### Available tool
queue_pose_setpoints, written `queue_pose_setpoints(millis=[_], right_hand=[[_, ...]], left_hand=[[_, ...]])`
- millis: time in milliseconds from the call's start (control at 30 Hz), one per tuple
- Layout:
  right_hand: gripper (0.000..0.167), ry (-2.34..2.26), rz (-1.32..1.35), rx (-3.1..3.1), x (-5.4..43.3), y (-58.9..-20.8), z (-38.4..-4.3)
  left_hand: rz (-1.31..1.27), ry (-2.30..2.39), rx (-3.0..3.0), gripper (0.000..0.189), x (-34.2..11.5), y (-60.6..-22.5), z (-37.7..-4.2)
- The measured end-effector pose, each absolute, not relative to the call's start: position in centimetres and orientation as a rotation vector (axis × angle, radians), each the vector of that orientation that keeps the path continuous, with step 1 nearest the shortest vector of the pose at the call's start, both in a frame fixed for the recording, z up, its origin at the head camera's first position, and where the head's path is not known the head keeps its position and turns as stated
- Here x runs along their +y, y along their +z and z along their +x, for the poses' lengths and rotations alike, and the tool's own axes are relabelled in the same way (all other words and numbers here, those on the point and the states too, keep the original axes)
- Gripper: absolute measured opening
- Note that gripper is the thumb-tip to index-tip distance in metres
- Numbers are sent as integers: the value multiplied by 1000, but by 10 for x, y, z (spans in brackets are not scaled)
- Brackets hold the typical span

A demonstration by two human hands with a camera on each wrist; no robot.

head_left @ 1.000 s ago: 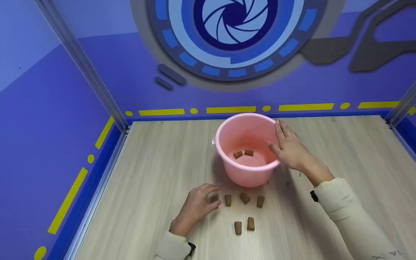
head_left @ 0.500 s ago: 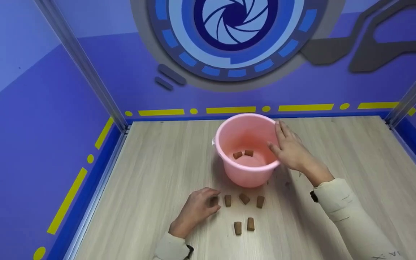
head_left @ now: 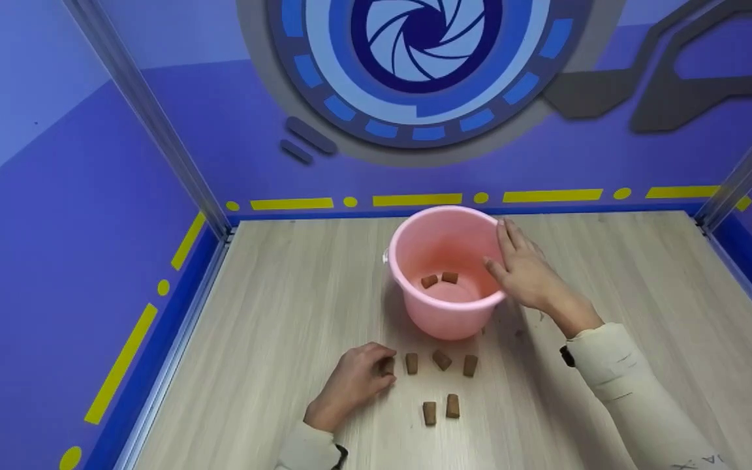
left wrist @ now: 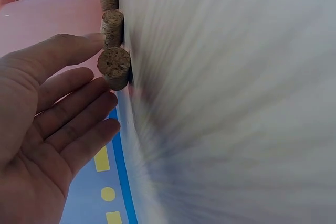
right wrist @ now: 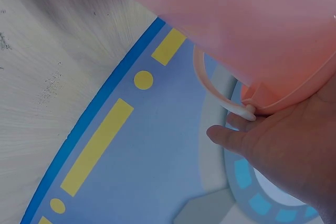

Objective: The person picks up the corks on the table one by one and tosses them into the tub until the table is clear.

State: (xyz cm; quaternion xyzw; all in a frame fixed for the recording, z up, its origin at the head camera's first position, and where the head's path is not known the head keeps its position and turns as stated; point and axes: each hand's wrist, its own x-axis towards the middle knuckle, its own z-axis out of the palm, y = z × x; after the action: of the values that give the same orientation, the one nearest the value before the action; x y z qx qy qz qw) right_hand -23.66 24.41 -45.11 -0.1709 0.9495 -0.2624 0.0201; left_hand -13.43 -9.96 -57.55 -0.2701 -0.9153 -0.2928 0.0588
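Observation:
A pink bucket stands upright on the table with two brown corks lying at its bottom. My right hand grips its right rim, thumb on the inside and fingers outside, near the handle in the right wrist view. My left hand is low beside the left cork of a row of three in front of the bucket. Its fingers are loosely bent, with a gap to the thumb and nothing held. In the left wrist view, the fingertips and thumb are right by the nearest cork.
Two more corks, a left one and a right one, lie closer to me than the row. The wood-patterned table is bounded by a blue printed back wall and side walls with metal posts.
My left fingertips and thumb have come slightly closer together beside the left cork. The right hand, bucket and corks have stayed in place.

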Motion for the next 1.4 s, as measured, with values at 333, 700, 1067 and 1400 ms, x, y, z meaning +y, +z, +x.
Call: queue_pose_setpoints(millis=[333,700,1067,1400], right_hand=[[84,-816,-529,2941,244,-450,-236],[86,-826,-508,2940,244,-450,-237],[85,-830,-533,2942,244,-451,-236],[85,-832,-530,2940,245,-451,-236]], left_hand=[[-814,-900,-2790,30,-99,-579,-137],[-812,-904,-2843,27,-94,-577,-139],[-821,-928,-2863,24,-91,-580,-138],[-825,-878,-2875,25,-89,-580,-139]])
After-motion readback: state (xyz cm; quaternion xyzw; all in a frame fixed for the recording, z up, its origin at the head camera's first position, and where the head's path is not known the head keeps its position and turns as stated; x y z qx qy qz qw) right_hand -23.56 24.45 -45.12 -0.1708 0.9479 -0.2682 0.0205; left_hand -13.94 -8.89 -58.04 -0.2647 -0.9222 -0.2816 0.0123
